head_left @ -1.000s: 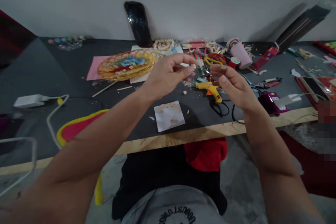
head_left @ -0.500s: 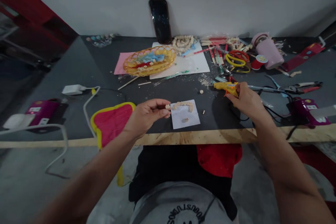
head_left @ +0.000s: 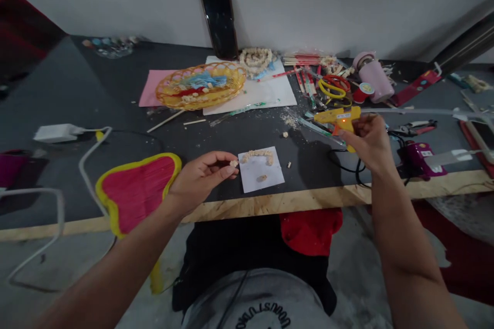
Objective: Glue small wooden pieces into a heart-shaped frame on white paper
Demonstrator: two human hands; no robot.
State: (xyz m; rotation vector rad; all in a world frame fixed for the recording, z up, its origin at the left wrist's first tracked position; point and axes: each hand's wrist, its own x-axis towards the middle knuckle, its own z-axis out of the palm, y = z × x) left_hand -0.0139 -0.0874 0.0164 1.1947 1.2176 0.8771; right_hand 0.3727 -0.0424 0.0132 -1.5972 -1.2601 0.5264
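left hand (head_left: 198,179) pinches small pale bead (head_left: 233,163), just left of white paper square (head_left: 261,168) bearing bead arc (head_left: 258,154). right hand (head_left: 366,141) grips yellow glue gun (head_left: 338,117), lifted, nozzle toward left hand.

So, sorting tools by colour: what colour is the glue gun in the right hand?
Yellow, with an orange trigger, on the glue gun held by the right hand; head view.

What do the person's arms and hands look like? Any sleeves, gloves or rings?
Both arms are bare, with no sleeves showing. The left hand and right hand wear no gloves, and no rings, watch or bracelets can be seen. The person wears a grey top with dark curved lettering.
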